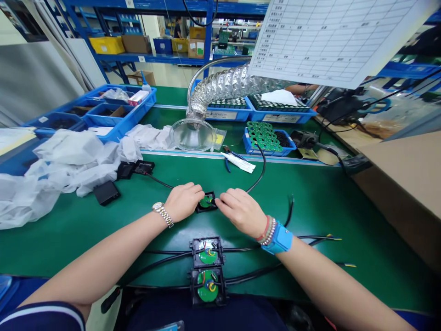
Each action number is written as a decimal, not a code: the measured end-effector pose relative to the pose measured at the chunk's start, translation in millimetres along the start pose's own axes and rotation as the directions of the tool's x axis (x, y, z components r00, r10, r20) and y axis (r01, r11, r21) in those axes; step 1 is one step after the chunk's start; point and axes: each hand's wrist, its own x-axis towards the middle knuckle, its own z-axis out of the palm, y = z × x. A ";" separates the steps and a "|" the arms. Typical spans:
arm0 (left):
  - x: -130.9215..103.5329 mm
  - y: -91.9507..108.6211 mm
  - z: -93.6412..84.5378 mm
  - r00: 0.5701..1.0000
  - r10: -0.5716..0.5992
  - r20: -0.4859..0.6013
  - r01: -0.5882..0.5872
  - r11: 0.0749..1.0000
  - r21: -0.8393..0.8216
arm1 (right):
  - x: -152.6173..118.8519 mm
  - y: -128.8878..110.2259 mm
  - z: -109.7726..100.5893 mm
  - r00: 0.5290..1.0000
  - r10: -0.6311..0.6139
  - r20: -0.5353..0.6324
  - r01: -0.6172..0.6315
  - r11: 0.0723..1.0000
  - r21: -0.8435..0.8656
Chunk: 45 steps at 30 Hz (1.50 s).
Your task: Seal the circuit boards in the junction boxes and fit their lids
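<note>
Forearms [113, 257] slant inward over the near edge of the counter [337, 202]. The left hand [183, 201] pinches a black case [207, 209]; the right hand [243, 210], apart, curls at its right side, grip unclear

We see rows of small printed characters on the gridded white sheet [330, 41], too blurred for us to read. We cannot make out the writing on the white labels [222, 114] of the blue trays [307, 116] either.

Left hand [183, 202] and right hand [241, 212] at a black housing [207, 209].
</note>
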 end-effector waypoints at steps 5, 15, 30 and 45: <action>1.1 -0.2 7.4 1.000 0.025 -0.012 -0.025 1.000 0.018 | -4.1 -2.3 12.0 0.998 -0.015 0.058 0.016 1.000 -0.009; -24.8 -5.8 19.1 0.985 0.155 0.081 -0.144 0.981 -0.127 | -12.5 -6.2 16.8 0.990 0.048 0.135 -0.056 0.997 0.060; -22.8 -3.8 21.4 0.980 0.170 0.103 -0.155 0.978 -0.138 | -6.9 -6.8 25.0 0.913 0.177 0.369 -0.299 0.904 0.307; -20.5 -3.8 23.4 0.981 0.174 0.085 -0.156 0.970 -0.188 | 4.6 21.4 26.6 0.898 0.107 0.426 -0.155 0.985 0.080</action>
